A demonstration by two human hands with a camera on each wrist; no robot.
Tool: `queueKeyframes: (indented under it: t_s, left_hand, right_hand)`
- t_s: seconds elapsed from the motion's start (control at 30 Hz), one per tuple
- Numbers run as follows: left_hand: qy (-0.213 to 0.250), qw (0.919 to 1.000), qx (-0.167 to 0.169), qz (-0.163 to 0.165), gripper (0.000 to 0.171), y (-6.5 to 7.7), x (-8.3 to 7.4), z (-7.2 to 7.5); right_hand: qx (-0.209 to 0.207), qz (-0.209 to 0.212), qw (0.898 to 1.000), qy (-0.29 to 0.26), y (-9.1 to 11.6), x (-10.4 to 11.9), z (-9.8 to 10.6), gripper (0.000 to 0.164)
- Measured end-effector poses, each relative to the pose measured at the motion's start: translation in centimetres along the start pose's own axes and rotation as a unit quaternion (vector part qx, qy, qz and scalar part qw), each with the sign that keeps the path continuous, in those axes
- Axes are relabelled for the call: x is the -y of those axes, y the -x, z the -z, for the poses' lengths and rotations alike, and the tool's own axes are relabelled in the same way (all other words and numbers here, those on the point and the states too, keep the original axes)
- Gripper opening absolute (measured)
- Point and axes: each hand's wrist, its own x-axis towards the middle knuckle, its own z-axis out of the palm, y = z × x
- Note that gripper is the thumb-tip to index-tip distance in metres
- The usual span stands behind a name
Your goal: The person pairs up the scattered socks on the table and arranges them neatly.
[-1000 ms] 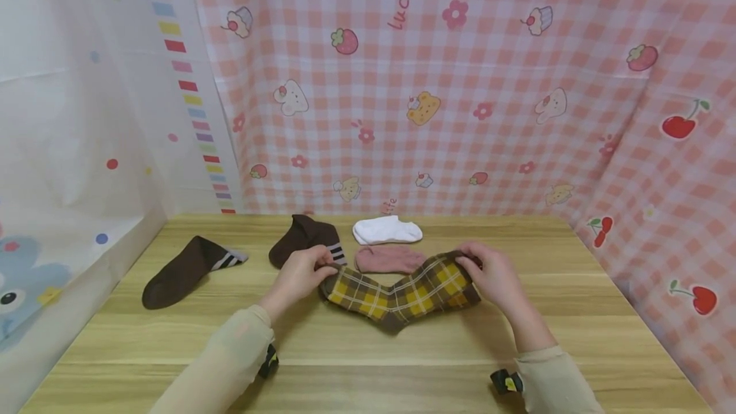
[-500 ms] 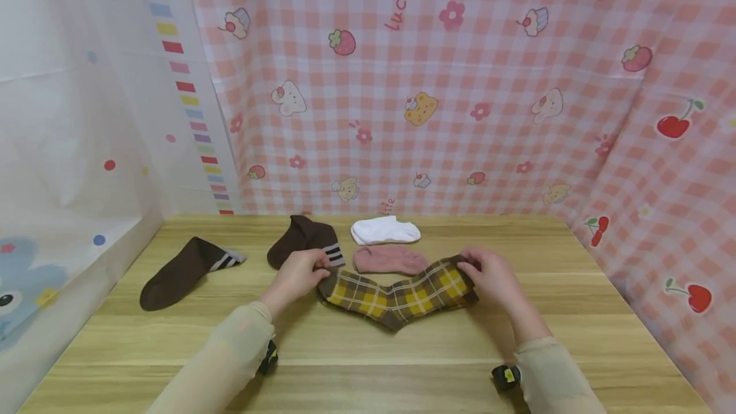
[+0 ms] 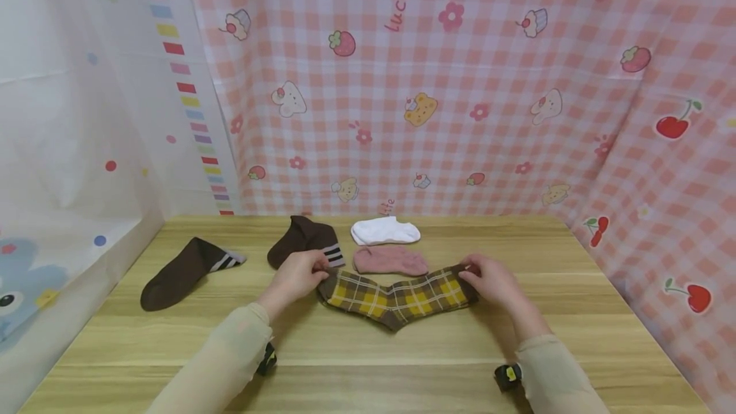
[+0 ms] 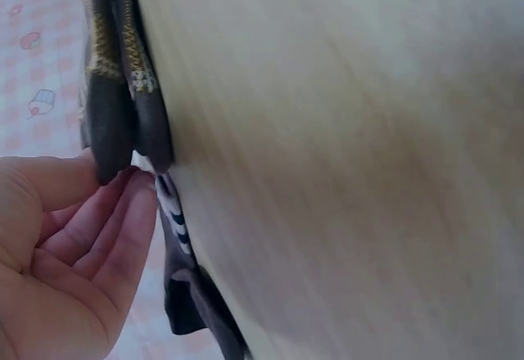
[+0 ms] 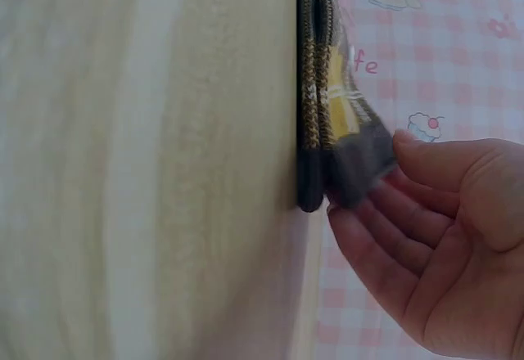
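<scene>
Pinching plaid socks [image 3: 414,298] alongside the left hand [image 3: 294,275], the right hand [image 3: 492,278] has lowered its end.

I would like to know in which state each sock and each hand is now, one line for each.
Yellow-and-brown plaid knit socks: two layers, spread between both hands, layers parting at right end
Left brown sock with striped cuff: lying, bent
Middle brown sock with striped cuff: lying, bent
White low-cut sock: lying flat
Dusty-pink sock: lying flat
Left hand: pinching plaid left end
Right hand: pinching plaid right end
</scene>
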Motion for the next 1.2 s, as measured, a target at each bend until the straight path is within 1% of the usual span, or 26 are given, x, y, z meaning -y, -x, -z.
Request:
queueKeyframes:
  t_s: [0.13, 0.23, 0.33, 0.43, 0.53, 0.6, 0.67, 0.77, 0.83, 1.0, 1.1, 1.2]
  left_hand:
    - [-0.013, 0.9998, -0.010, 0.007, 0.012, 0.4, -0.5, 0.6]
    - [-0.030, 0.9994, -0.018, -0.002, 0.017, 0.7, -1.3, 1.1]
    - [-0.035, 0.9986, -0.021, -0.035, 0.023, 1.1, -2.7, 1.5]
    - [-0.032, 0.9958, -0.009, -0.085, 0.027, 1.6, -4.1, 1.7]
    - [-0.044, 0.9891, 0.016, -0.140, 0.031, 2.1, -5.2, 1.2]
    - [-0.051, 0.9841, 0.042, -0.165, 0.034, 2.5, -5.8, 0.8]
    - [-0.061, 0.9795, 0.066, -0.180, 0.036, 2.8, -6.3, 0.3]
    - [-0.079, 0.9740, 0.103, -0.186, 0.040, 3.2, -7.0, -0.3]
    - [-0.094, 0.9697, 0.122, -0.190, 0.042, 3.5, -7.4, -0.6]
    - [-0.115, 0.9571, 0.172, -0.203, 0.051, 4.0, -8.0, -1.0]
    - [-0.122, 0.9514, 0.206, -0.194, 0.060, 4.2, -8.2, -1.2]
    - [-0.130, 0.9480, 0.230, -0.177, 0.063, 4.4, -8.3, -1.4]
  right_hand:
    - [0.007, -0.004, 1.000, 0.008, 0.5, 0.5, 0.5, 0.030]
    - [0.002, 0.006, 1.000, 0.020, 1.0, 1.2, 1.0, 0.033]
    - [-0.005, 0.029, 0.999, 0.041, 1.4, 2.2, 1.3, 0.032]
    - [-0.004, 0.057, 0.997, 0.060, 1.9, 3.2, 1.3, 0.030]
    - [0.009, 0.075, 0.994, 0.081, 2.2, 4.0, 1.0, 0.032]
    - [0.019, 0.085, 0.992, 0.096, 2.4, 4.3, 0.5, 0.035]
    - [0.026, 0.096, 0.989, 0.107, 2.6, 4.4, 0.0, 0.037]
    - [0.031, 0.111, 0.986, 0.116, 2.8, 4.7, -0.8, 0.038]
    - [0.039, 0.115, 0.986, 0.117, 3.0, 5.0, -1.1, 0.037]
    - [0.067, 0.091, 0.985, 0.134, 3.6, 5.5, -1.5, 0.042]
    - [0.080, 0.078, 0.983, 0.146, 3.8, 5.6, -1.7, 0.046]
    - [0.094, 0.081, 0.981, 0.149, 3.8, 5.7, -1.9, 0.049]
